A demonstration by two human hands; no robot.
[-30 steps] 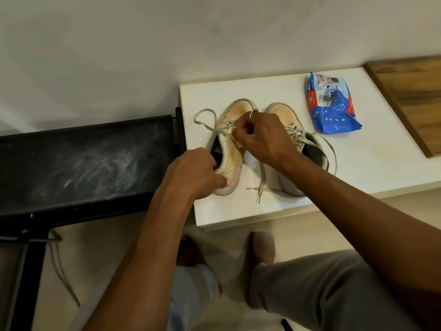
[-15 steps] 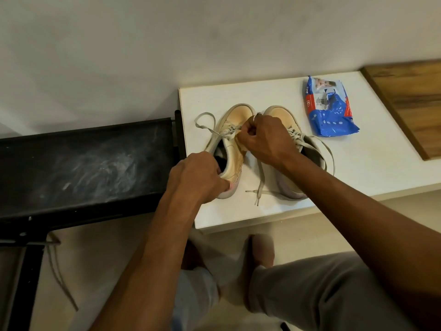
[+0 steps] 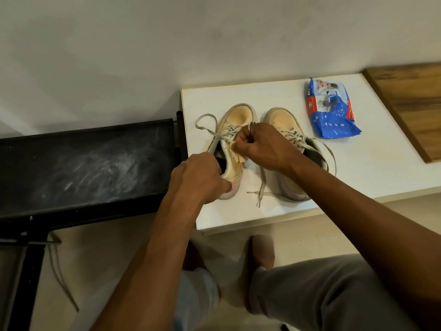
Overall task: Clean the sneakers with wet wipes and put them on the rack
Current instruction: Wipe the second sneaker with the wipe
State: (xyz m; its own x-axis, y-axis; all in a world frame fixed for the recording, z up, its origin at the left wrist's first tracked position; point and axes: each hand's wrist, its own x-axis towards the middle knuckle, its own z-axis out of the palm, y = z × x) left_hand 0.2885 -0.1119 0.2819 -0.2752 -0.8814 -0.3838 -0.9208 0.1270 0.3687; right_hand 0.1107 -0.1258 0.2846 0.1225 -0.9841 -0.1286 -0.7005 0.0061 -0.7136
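Observation:
Two beige sneakers stand side by side on the white table [image 3: 262, 96], toes toward the wall. My left hand [image 3: 198, 177] grips the heel of the left sneaker [image 3: 238, 115], with the thumb on its back. My right hand [image 3: 265, 146] is curled over that shoe's laces and inner side, pinching a small pale wet wipe [image 3: 236, 150] against the upper. The right sneaker [image 3: 279, 118] stands free just behind my right wrist, its laces loose on the table. A blue pack of wet wipes [image 3: 331, 111] lies to the right of the shoes.
A black rack shelf [image 3: 83, 163], dusty on top, adjoins the table's left edge. A wooden board [image 3: 410, 103] lies at the table's right end. My knees and a foot are below the table's front edge.
My right hand has slid a little toward me along the left sneaker's side. My left hand keeps its hold on the heel. The view has shifted slightly.

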